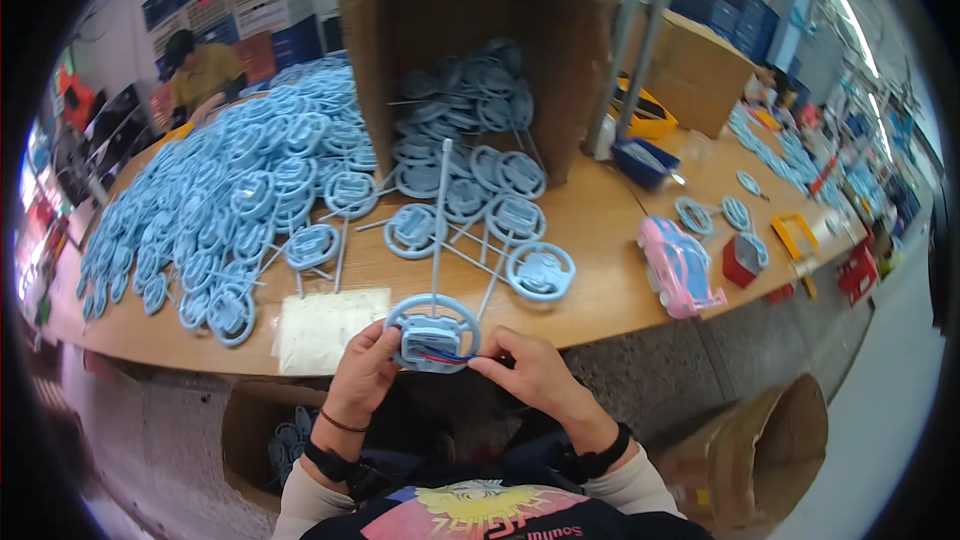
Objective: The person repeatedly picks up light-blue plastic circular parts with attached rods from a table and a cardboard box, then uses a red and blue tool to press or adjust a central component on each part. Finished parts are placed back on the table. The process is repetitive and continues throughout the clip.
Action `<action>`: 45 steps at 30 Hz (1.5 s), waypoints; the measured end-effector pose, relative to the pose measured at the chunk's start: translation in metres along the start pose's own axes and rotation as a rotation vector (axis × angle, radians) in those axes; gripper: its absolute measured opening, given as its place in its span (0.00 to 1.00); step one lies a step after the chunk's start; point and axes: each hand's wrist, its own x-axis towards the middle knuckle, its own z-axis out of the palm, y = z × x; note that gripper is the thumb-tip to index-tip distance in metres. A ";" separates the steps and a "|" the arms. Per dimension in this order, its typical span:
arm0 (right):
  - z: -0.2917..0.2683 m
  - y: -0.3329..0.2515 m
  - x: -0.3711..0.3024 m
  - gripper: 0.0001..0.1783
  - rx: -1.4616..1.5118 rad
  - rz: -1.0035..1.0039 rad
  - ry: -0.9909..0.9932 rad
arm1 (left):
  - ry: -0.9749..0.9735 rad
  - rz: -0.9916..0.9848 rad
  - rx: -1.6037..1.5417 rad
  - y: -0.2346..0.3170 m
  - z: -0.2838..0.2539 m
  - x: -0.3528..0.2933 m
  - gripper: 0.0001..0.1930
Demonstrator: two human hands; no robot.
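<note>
In front of my body, at the table's near edge, I hold a light blue toy steering wheel (413, 343) with a long thin stem pointing away from me. My left hand (365, 365) is closed on the left side of its rim. With the fingertips of my right hand (525, 370) I pinch thin red and blue wires (445, 356) at the wheel's right side. The wires run across its boxy centre. Just beyond lie several more steering wheels (541, 271), some with stems crossing each other. A pale square sheet (333, 330) rests on the table left of my hands.
A large heap of steering wheels (240, 180) covers the table's left. A tipped cardboard box (565, 70) holds more. To the right are a pink toy car (672, 265), a blue bin (645, 162) and a yellow frame (793, 235). Cardboard boxes (735, 460) stand on the floor. Another person (205, 75) sits beyond the heap.
</note>
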 end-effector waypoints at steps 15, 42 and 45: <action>0.003 0.010 -0.005 0.10 0.130 0.087 -0.037 | -0.137 -0.070 -0.089 -0.014 0.014 -0.001 0.25; -0.013 0.121 0.011 0.12 0.240 0.098 0.189 | -0.008 0.422 1.806 0.041 -0.008 0.208 0.31; -0.006 0.117 0.016 0.12 0.305 0.151 0.172 | -0.114 0.043 1.906 0.045 -0.010 0.226 0.31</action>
